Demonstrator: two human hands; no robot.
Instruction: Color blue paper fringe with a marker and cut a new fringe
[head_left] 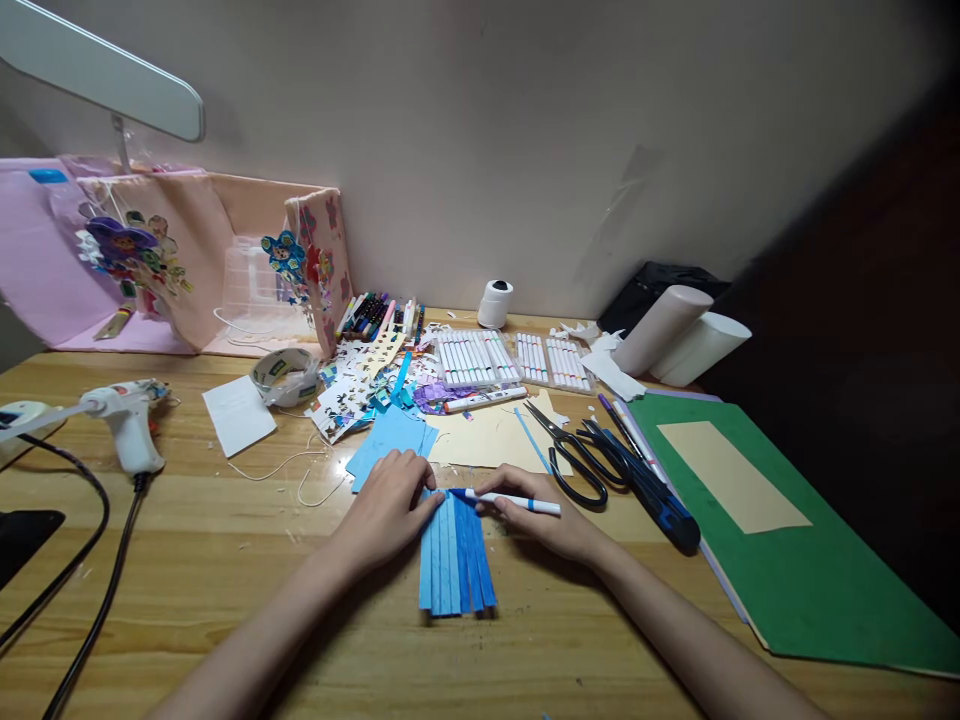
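A white marker pen with a blue cap (pixel 508 499) is held in the right hand (pixel 541 518), tip at the top of a fan of blue paper strips (pixel 455 555) near the wooden desk's (pixel 187 560) front edge. The strips, alternating light and dark blue, are pinned flat under the left hand (pixel 390 512). Firm pressure should be applied so that the overlapped strips are prevented from shifting during marking.

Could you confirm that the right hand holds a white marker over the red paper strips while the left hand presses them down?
Not quite: in the head view the paper strips are blue, not red. The right hand does hold the white marker over them, and the left hand presses them down.
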